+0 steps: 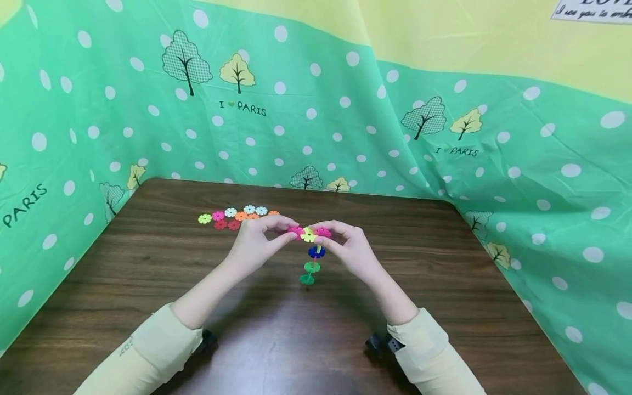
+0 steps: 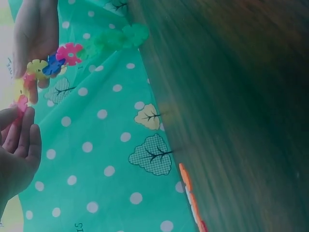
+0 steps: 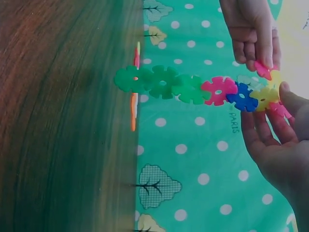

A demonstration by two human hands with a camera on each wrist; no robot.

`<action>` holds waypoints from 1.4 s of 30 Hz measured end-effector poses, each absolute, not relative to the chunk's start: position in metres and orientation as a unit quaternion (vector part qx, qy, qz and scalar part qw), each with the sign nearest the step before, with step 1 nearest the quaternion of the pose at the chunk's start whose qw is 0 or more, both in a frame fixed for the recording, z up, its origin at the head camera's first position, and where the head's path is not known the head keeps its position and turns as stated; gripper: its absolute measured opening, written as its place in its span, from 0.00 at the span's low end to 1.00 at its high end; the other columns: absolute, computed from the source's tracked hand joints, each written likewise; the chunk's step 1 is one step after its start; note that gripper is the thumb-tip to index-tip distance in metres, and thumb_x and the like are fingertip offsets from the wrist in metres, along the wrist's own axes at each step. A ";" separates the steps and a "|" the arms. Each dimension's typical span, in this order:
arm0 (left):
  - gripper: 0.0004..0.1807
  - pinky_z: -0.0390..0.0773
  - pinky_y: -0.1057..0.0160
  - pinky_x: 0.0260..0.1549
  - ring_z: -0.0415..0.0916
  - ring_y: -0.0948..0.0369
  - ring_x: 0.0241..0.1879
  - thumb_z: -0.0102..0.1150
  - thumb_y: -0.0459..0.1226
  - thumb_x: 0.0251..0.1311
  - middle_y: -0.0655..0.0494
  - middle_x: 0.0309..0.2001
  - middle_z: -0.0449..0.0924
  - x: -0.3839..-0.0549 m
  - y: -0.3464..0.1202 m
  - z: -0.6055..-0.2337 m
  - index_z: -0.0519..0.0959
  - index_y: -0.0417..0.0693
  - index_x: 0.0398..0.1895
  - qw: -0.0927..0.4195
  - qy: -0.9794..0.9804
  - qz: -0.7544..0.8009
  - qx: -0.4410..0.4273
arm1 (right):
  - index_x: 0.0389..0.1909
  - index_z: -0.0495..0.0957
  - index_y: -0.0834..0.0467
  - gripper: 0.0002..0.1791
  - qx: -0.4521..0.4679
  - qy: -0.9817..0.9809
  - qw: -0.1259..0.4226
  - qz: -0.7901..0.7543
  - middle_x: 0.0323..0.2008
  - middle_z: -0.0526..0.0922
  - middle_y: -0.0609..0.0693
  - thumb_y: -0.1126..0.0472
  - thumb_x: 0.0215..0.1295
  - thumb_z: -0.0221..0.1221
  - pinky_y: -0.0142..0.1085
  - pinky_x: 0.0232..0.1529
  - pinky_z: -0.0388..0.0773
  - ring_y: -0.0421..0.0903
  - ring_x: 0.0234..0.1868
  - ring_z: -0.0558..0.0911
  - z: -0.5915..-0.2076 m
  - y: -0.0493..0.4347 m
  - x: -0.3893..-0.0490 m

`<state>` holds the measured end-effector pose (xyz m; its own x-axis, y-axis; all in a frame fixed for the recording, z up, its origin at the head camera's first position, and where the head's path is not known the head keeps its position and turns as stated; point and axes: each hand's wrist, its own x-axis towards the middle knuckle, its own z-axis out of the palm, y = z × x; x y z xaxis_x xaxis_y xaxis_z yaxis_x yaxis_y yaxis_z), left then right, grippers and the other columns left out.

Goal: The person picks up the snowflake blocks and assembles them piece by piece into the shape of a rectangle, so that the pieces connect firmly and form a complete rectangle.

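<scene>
Between left hand [image 1: 259, 238] and right hand [image 1: 353, 249]: flower-disc chain [image 3: 211, 88], pinched by both, green discs [image 3: 161, 75] hanging below.

A dark brown wood-grain table [image 1: 281, 334] stretches out before me, its grain running side to side, a soft sheen on the stretch nearest me. Toward its far edge, left of centre, flower-shaped discs [image 1: 230, 212] lie in a close cluster: pink, pale white, red, orange and yellow-green (that last at my far left).
</scene>
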<state>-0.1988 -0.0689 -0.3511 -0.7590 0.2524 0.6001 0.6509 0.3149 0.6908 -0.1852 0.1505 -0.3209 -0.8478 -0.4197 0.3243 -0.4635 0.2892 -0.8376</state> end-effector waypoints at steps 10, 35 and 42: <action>0.15 0.80 0.65 0.42 0.81 0.67 0.38 0.69 0.35 0.51 0.61 0.38 0.85 -0.204 -0.085 -0.343 0.82 0.51 0.44 0.166 -0.818 -0.471 -0.286 | 0.47 0.80 0.64 0.12 0.280 -0.807 0.030 0.518 0.45 0.84 0.57 0.67 0.64 0.58 0.34 0.45 0.80 0.53 0.42 0.83 -0.319 0.155 -0.187; 0.28 0.66 0.45 0.58 0.68 0.49 0.61 0.66 0.43 0.56 0.48 0.57 0.76 -0.277 -0.191 -0.385 0.71 0.50 0.60 0.032 -0.900 -0.354 -0.254 | 0.47 0.79 0.66 0.12 0.247 -0.803 0.052 0.541 0.48 0.82 0.59 0.67 0.67 0.54 0.29 0.46 0.78 0.51 0.46 0.80 -0.322 0.168 -0.194; 0.28 0.66 0.43 0.59 0.68 0.47 0.60 0.67 0.36 0.54 0.45 0.58 0.75 -0.294 -0.208 -0.402 0.71 0.44 0.59 0.000 -0.905 -0.360 -0.224 | 0.48 0.79 0.65 0.12 0.260 -0.800 0.043 0.539 0.51 0.81 0.59 0.66 0.67 0.54 0.31 0.49 0.78 0.41 0.50 0.80 -0.328 0.170 -0.199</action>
